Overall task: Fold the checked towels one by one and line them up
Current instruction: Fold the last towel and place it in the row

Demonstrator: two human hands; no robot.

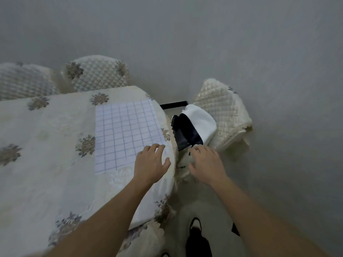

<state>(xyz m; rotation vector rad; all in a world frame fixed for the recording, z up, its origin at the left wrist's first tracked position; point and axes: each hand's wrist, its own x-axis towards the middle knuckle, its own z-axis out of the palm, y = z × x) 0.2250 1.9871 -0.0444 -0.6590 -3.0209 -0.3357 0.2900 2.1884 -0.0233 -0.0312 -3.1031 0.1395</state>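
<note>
Both arms reach forward — left hand (151, 161) and right hand (207, 164) spread, fingers relaxed.

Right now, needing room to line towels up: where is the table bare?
The tablecloth is bare left of the checked towel, and nearer you, left of the left hand. The right edge is crowded: right hand, black-and-white cloth.

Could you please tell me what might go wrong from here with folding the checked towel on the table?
1. The checked towel lies close to the right rim of the table. A pull from the left hand at its near corner could drag it over the edge.
2. The right hand is off the table by the black and white bag, so a one-handed fold may come out skewed.
</note>
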